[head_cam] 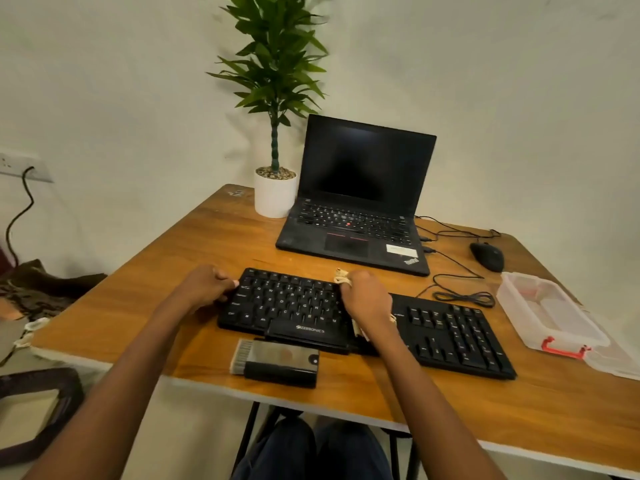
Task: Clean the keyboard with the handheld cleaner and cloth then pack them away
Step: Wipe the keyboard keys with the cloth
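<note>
The right hand [367, 301] is closed around a bunched cream cloth [341, 276], pressing it onto the middle of a black keyboard [287, 303]; cloth ends poke out at the far and near sides of the fist. The left hand [207, 285] grips the keyboard's left end with curled fingers. The keyboard lies flat across the near part of a wooden table [173, 265]. Just near it, at the table's near edge, lies the handheld cleaner [277, 362], brush end pointing left. A clear plastic box [550, 313] with a red latch sits right of the keyboard. Farther back stand an open laptop [356, 202] with a dark screen, a potted plant [275, 195] to its left, and a mouse [486, 256] to its right.
</note>
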